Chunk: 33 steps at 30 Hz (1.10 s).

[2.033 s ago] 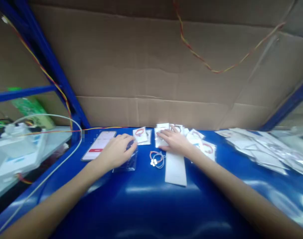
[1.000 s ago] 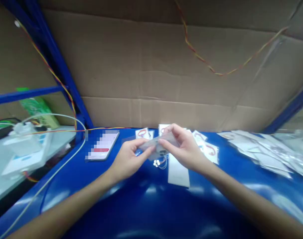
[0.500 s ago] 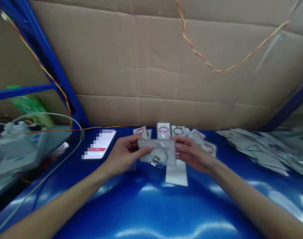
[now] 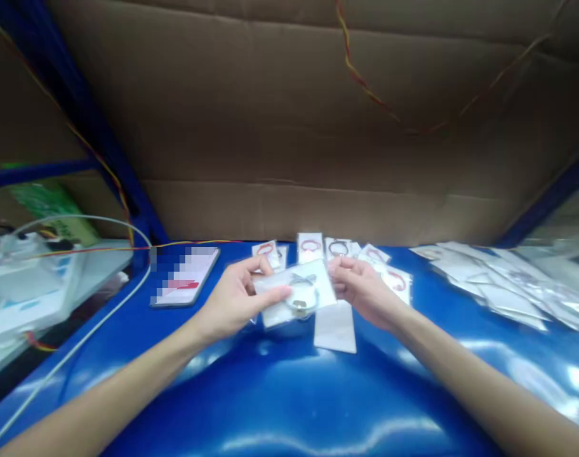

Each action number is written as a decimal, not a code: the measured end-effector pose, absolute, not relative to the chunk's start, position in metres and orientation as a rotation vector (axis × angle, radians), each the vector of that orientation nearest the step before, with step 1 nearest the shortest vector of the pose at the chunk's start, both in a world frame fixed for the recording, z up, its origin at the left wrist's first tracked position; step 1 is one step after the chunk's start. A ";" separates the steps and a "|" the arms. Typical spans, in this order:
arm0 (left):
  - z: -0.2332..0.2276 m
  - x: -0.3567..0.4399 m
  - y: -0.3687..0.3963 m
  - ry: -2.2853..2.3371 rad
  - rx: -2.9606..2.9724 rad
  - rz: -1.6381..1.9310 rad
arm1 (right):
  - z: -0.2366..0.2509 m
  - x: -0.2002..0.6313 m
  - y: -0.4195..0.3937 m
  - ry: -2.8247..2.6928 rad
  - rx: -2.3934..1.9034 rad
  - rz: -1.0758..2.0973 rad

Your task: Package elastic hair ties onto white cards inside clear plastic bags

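The left hand (image 4: pixel 235 298) pinched the left edge of a clear bag (image 4: pixel 294 291), thumb on top and fingers curled under it. The right hand (image 4: pixel 360 289) gripped the bag's right edge the same way, so both were closed on it. The bag hung just above the blue surface (image 4: pixel 289 393), between the two hands, with a thin looped band (image 4: pixel 303 298) showing through the film.

Its long axis ran left to right, tilted a little so the right end sat higher and farther away; which end was the mouth could not be told through the blur.

The film looked slick, so a loose pinch might let one edge slip and the bag sag or drop. If the mouth was open and tipped down, the band could slide out.

A white strip (image 4: pixel 336 327) lay on the surface just below the bag. Small packets (image 4: pixel 310 246) sat in a row behind it, a phone (image 4: pixel 185 285) lay to the left, and more bags (image 4: pixel 499 282) were spread well to the right.
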<state>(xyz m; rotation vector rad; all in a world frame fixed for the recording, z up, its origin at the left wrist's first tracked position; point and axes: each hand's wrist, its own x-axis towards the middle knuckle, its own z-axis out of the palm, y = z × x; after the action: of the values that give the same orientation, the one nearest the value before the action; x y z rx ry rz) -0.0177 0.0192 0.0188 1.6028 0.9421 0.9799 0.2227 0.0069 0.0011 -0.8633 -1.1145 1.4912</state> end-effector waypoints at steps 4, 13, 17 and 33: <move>0.022 -0.024 0.027 0.967 1.679 1.039 | 0.005 0.228 0.009 -1.071 -0.871 1.511; 0.015 -0.026 0.031 0.973 1.683 1.063 | -0.001 0.230 0.010 -1.222 -0.886 1.579; 0.015 -0.024 0.030 0.963 1.653 1.038 | -0.002 0.230 0.008 -1.419 -0.992 1.373; 0.013 -0.020 0.022 1.031 1.653 1.024 | 0.010 0.223 -0.001 -1.729 -1.154 0.973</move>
<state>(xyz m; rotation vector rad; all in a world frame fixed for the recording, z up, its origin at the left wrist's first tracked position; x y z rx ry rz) -0.0197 0.0218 0.0132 1.6527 1.0309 1.0241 0.2233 -0.0006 0.0101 -1.1545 -1.7289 0.9731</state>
